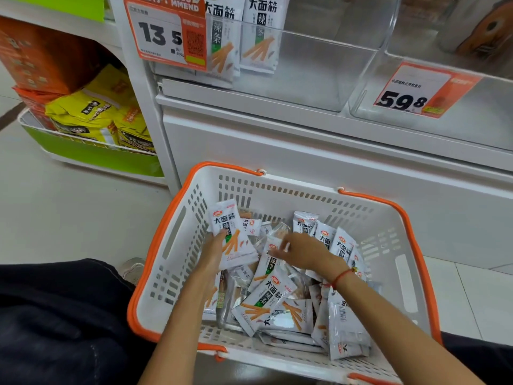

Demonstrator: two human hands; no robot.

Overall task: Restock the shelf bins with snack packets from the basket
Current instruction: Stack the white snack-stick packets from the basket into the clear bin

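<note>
Down on the pale tiled floor [69, 212], against the white shelf unit, sits a white slotted plastic basket with orange rim and handles [177, 245], holding a loose heap of silver-white snack packets printed with orange sticks [266, 301]. The left hand [213, 251] grips one such packet [233, 237], lifted above the pile near the basket's left wall. The right hand [299, 250], a red string at its wrist, reaches over the heap's middle with fingers spread and blurred; whether they touch a packet cannot be told. Above, a clear plastic shelf bin [319, 68] holds two matching packets upright [244, 37] beside an orange price tag [166, 31].
</note>
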